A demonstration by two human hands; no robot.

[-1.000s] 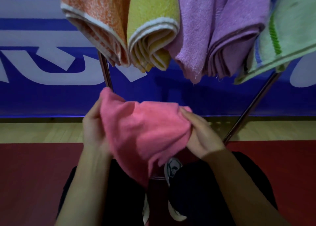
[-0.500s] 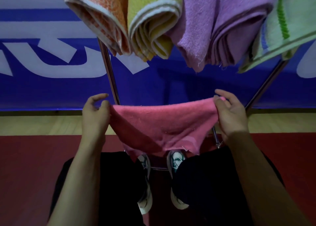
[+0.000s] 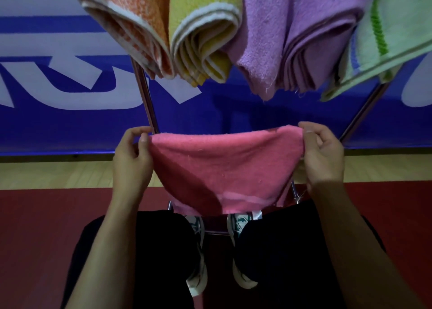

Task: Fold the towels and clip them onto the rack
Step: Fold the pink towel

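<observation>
Pinching at both top corners, that's the grip right now: the left hand (image 3: pixel 132 159) has thumb and fingers nipped on the near-left corner of the pink towel (image 3: pixel 224 168), and the right hand (image 3: pixel 323 154) does the same at the opposite corner, so both are grasping cloth, neither released. Between the two grips the top edge runs fairly taut, and below it the body of the towel sags in a soft belly down toward the person's knees. That sag tells the story: this looks light, limp terry, with no stiffness of its own, so it should go wherever the corners go. It seems grippy rather than slippery, and not fragile; a fingertip pinch ought to be plenty. For a clean fold, the corners are probably the places to hold, bringing one across to meet the other so the edges line up.

Out beyond the grip, the chrome rack (image 3: pixel 146 98) rises on both sides. Above the hands hang the finished ones: an orange towel (image 3: pixel 131 25), a yellow towel (image 3: pixel 201 37), a purple towel (image 3: pixel 297 39) and a green-striped towel (image 3: pixel 378 39), all folded; their clips are out of view.
</observation>
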